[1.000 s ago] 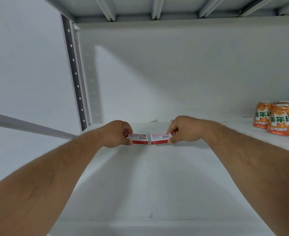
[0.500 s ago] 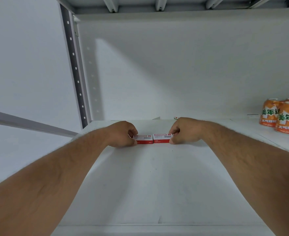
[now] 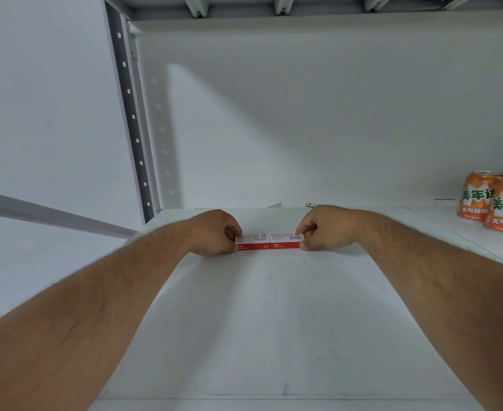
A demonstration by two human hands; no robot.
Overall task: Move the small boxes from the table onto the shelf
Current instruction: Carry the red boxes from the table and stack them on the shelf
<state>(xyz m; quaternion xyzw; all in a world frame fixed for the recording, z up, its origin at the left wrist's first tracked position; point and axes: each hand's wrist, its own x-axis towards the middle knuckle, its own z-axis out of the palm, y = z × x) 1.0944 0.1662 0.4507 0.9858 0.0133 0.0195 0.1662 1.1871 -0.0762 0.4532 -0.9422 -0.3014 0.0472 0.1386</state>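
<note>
Two small red-and-white boxes lie end to end on the white shelf board [image 3: 274, 321], touching each other. My left hand [image 3: 214, 232] pinches the outer end of the left box [image 3: 253, 242]. My right hand [image 3: 324, 229] pinches the outer end of the right box [image 3: 285, 241]. Both boxes rest flat on the board, barcode labels facing up. Both forearms reach in from the front corners of the view.
Orange drink cans [image 3: 493, 200] stand at the right of the shelf. A perforated upright post [image 3: 131, 114] frames the left side, with the back wall behind. The underside of the upper shelf [image 3: 274, 4] is overhead. A small green-and-white item [image 3: 311, 204] lies at the back.
Both hands lowered the boxes onto the shelf board and brought them together; a gap between the boxes a second ago has closed.
</note>
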